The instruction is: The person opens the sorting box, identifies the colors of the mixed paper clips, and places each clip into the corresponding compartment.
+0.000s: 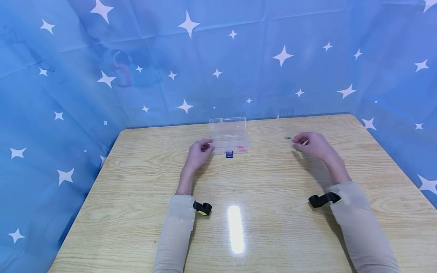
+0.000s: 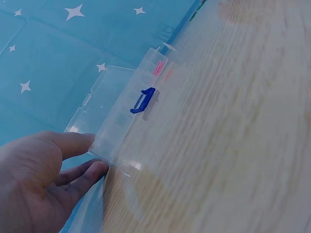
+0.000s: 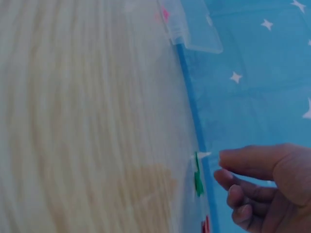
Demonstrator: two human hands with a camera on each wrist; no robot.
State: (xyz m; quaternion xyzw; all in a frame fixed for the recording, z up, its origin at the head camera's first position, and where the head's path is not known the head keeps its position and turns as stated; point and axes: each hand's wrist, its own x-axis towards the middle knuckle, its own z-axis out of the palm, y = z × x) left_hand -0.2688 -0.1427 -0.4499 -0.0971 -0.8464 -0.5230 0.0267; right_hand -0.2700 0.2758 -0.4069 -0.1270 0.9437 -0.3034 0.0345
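Observation:
A clear plastic box (image 1: 227, 143) lies near the table's far edge with its lid (image 1: 228, 127) raised. On its front is a blue latch (image 2: 143, 100), and a small pink item (image 2: 159, 68) shows in its right end. My left hand (image 1: 199, 153) grips the left end of the box between thumb and fingers. Over to the right, a green paper clip (image 1: 288, 137) lies on the table. Beside it is my right hand (image 1: 312, 144), fingers loosely bent and holding nothing. A red piece (image 3: 205, 224), partly cut off, lies close to its fingertips in the right wrist view.
The wood-grain table (image 1: 266, 182) reaches back to a blue curtain (image 1: 232, 68) with white stars, which also hangs along both sides. A bright light reflection lies on the tabletop between the forearms. Black cameras are strapped to both sleeves.

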